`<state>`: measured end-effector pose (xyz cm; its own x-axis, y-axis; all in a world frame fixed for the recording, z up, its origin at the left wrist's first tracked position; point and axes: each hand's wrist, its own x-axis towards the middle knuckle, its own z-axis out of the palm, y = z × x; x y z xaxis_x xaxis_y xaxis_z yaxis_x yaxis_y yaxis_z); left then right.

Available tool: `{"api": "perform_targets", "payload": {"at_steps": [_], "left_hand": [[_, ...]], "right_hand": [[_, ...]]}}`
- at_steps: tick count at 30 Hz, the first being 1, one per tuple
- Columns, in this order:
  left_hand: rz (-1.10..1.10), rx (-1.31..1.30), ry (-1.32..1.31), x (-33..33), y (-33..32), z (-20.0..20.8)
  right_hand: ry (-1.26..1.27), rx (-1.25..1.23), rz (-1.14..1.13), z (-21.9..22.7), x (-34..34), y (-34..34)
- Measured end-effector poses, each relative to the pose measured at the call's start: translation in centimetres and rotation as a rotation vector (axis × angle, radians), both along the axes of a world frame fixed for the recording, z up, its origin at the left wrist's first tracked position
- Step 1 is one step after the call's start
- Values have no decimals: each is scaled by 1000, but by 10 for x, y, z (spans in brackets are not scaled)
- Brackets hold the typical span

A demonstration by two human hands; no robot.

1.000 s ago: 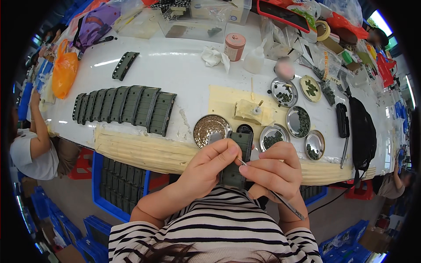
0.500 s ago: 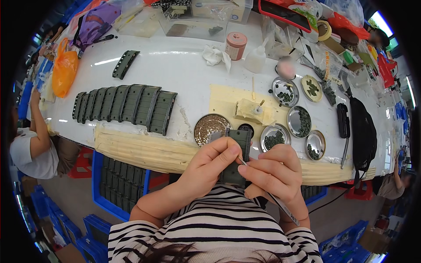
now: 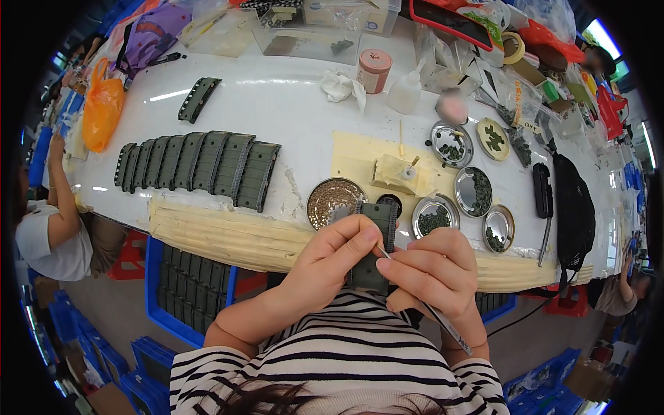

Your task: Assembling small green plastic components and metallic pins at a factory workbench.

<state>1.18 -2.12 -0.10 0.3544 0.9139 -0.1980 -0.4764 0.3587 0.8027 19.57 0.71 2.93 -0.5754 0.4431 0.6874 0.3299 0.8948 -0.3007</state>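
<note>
My left hand (image 3: pixel 333 261) grips a dark green ribbed rectangular part (image 3: pixel 374 243) upright in front of my chest. My right hand (image 3: pixel 432 273) pinches thin metal tweezers (image 3: pixel 443 321), whose tip touches the part near its middle; the long end runs back past my wrist. Just beyond the part, at the table's near edge, sit a round metal dish of small brown pieces (image 3: pixel 334 200) and a dish of dark green pieces (image 3: pixel 435 216). A small yellowed block with a stick in it (image 3: pixel 395 173) rests on a cream sheet behind them.
A row of several matching green parts (image 3: pixel 200 167) lies on the white table (image 3: pixel 277 104) at left. More metal dishes (image 3: pixel 474 185), a pink jar (image 3: pixel 374 70), a black pouch (image 3: pixel 571 204) and clutter lie right and back. Blue crates (image 3: pixel 188 289) stand below. Another person (image 3: pixel 52 228) sits at far left.
My right hand has shifted slightly, with the tweezers' tip staying at the part. The left hand keeps its grip in the same place.
</note>
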Motion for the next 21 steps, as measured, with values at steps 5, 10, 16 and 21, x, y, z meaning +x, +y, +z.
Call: {"api": "perform_targets", "payload": {"at_steps": [5, 10, 16, 21], "left_hand": [[-7, 0, -3, 0, 0, 0], [-22, 11, 18, -1, 0, -1], [138, -73, -176, 0, -1, 21], [370, -102, -257, -11, -2, 8]], "right_hand": [[-5, 1, 7, -1, 1, 1], [-11, -1, 17, -1, 2, 1], [264, -286, -45, -3, 11, 1], [303, -582, -260, -24, 12, 6]]}}
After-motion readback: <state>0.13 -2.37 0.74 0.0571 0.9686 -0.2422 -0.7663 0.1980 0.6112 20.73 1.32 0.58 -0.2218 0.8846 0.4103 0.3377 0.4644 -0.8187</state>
